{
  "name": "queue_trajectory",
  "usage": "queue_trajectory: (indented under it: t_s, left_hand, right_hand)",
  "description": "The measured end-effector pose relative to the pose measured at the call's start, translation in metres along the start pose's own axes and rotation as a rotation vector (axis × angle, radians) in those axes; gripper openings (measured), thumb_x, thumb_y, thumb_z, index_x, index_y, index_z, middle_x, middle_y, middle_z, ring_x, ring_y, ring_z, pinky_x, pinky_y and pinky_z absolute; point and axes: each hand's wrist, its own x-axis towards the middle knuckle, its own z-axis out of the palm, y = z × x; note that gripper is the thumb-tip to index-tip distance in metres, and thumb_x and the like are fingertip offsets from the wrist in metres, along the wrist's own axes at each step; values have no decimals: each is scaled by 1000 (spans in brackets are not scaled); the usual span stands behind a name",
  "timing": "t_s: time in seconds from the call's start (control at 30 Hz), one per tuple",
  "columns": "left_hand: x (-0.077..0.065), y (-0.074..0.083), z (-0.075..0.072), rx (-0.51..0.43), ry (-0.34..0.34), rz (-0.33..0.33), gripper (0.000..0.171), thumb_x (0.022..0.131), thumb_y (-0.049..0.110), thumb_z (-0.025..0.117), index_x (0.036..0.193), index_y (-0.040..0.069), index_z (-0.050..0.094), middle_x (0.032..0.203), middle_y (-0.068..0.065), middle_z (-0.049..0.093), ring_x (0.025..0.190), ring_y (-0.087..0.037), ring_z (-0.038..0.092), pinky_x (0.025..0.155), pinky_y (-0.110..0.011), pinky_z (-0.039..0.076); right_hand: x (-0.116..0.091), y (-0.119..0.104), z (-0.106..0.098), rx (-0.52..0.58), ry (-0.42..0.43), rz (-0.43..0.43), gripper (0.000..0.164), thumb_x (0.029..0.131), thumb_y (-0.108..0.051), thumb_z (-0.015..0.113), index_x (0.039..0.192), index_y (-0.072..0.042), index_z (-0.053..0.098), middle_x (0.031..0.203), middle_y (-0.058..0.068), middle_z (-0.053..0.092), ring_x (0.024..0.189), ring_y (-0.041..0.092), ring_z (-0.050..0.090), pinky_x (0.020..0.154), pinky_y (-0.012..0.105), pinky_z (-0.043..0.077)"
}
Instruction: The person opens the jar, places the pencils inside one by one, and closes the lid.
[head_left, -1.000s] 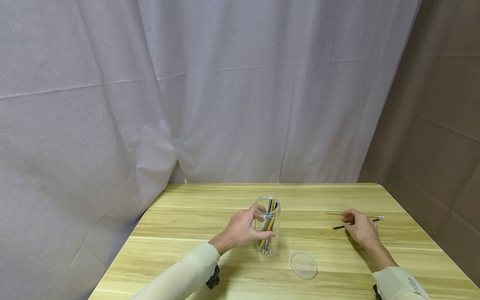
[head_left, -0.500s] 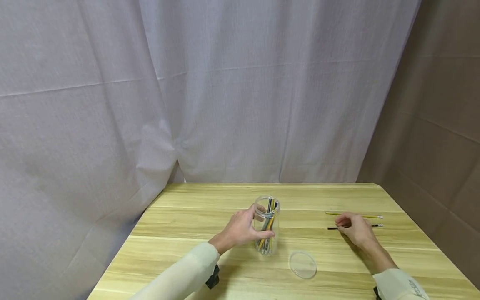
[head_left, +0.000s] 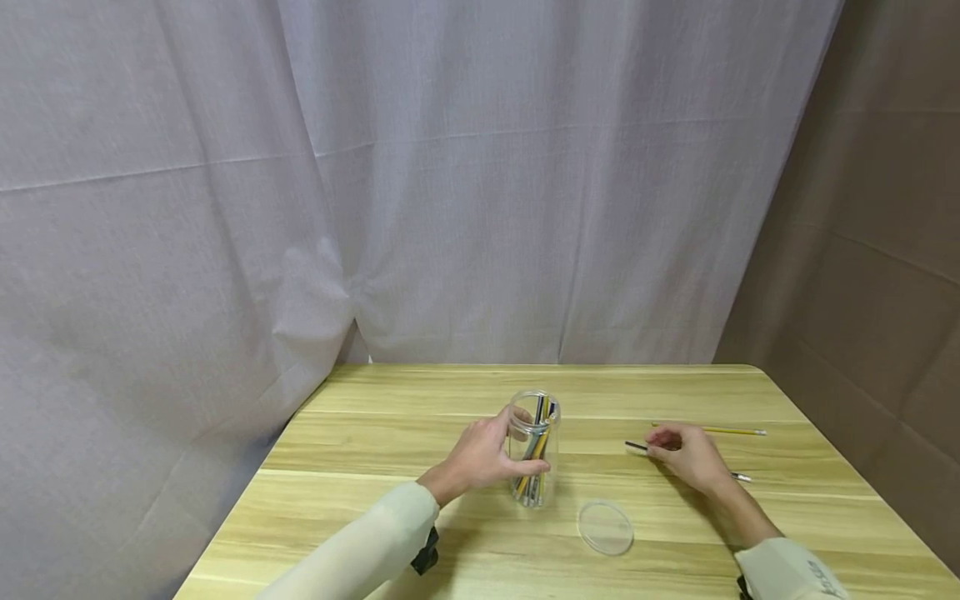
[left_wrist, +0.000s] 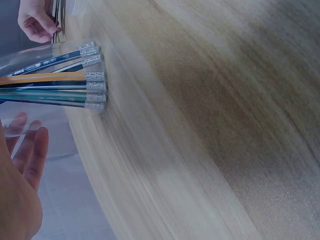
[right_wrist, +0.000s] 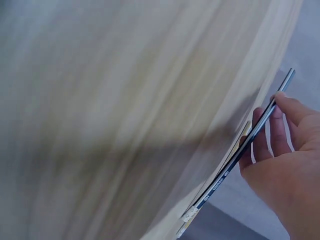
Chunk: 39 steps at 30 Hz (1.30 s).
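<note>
L hand (head_left: 480,454) grips clear jar (head_left: 555,454) from its L side, thumb across the front, fingers round the back. Jar's upright on the table (head_left: 420,425), abt mid, mouth up. Pencils (head_left: 537,450) stand in it, leaning a bit, eraser ends down at the base per L wrist view; dk blue, green & yellow-orange ones show.

R hand (head_left: 692,458) pinches dark pencil (right_wrist: 240,151) btwn thumb & fingers, well to R of jar. Pencil's held slantwise: bare end pokes out past fingertips twd jar side, white eraser end back nr the wrist. Can't tell for sure if any of it touches table.

Yellow pencil (head_left: 735,431) lies on table just beyond R hand, white eraser end to the R; its L end's partly hidden by the hand.

Lid (head_left: 605,527), clear & round, lies flat btwn jar & R forearm, nearer the person, apart from both.

Pale sleeves (head_left: 360,542) on both arms, blk strap unit (head_left: 426,552) under L cuff. Grey curtain (head_left: 450,208) behind table, brownish one (head_left: 862,250) on the R.
</note>
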Motion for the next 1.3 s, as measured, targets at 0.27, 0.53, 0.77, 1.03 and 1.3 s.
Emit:
queue_trajectory:
  t_s: [0.27,0.53,0.77,1.03,1.3]
  left_hand:
    - [0,1,-1,-10,-7,-7,72,82,69,81,134,24,59,120,8,75,104,-4,68,98,-38,54]
    - [-1,0,0,-17,-5,-7,72,82,68,82,134,23,59,120,7,75,103,-5,68,97,-38,55]
    - [-1,-1,1,-16,0,-2,72,82,68,82,134,24,59,119,8,75,102,-3,68,96,-37,54]
    - [0,0,1,-14,6,1,73,82,69,81,134,23,60,119,9,75,102,-3,68,96,-37,54]
    - [0,-1,1,-18,11,8,71,82,69,82,133,24,59,118,9,76,101,-3,67,95,-35,54]
  right_hand:
    - [3,-17,8,222,-18,43,21,94,-1,79,111,8,72,104,18,76,87,11,71,76,21,57]
    - [6,-40,10,445,-20,109,35,98,-9,78,125,10,67,115,18,76,93,4,72,84,23,59]
    - [9,-71,9,715,-5,171,37,101,-12,74,131,9,65,111,1,79,98,7,74,91,23,58]
    - [15,-113,9,1171,-46,120,20,102,9,63,115,-3,75,108,4,78,101,13,75,95,25,57]
    - [16,-153,0,1235,-90,26,22,105,7,60,113,-8,74,113,5,75,101,14,73,97,26,56]
